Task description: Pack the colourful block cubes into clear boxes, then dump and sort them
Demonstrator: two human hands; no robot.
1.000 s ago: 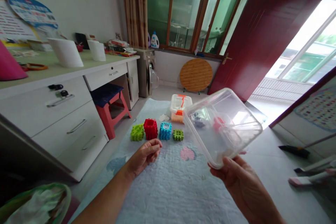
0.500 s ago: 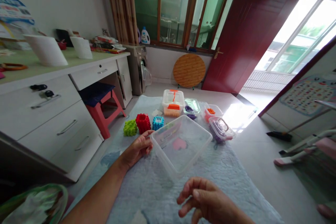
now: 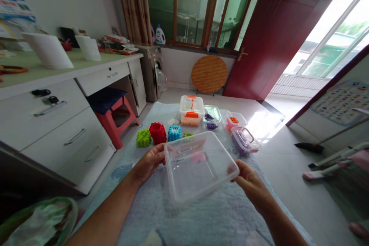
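Observation:
I hold an empty clear plastic container [image 3: 198,169] above a pale blue mat [image 3: 201,215]. My left hand [image 3: 150,161] grips its left rim, fingers curled on the edge. My right hand [image 3: 249,182] holds its right corner. Beyond it on the mat lie a green block [image 3: 143,138], a red block [image 3: 157,132], a blue block [image 3: 174,133] and a small green block [image 3: 188,135]. Further back stand a clear box with an orange latch [image 3: 190,110] and small containers of purple pieces [image 3: 211,117], orange pieces [image 3: 235,120] and a lidded purple one [image 3: 245,141].
A white desk with drawers [image 3: 57,115] runs along the left, a red stool [image 3: 113,109] tucked under it. A washing machine [image 3: 154,77], a round wooden tabletop [image 3: 209,73] and a red door [image 3: 282,27] stand at the back. A broom [image 3: 317,146] lies on the right.
The container came down from my raised right hand to in front of me. My left hand took its left rim, my right hand let go briefly, then gripped the right corner.

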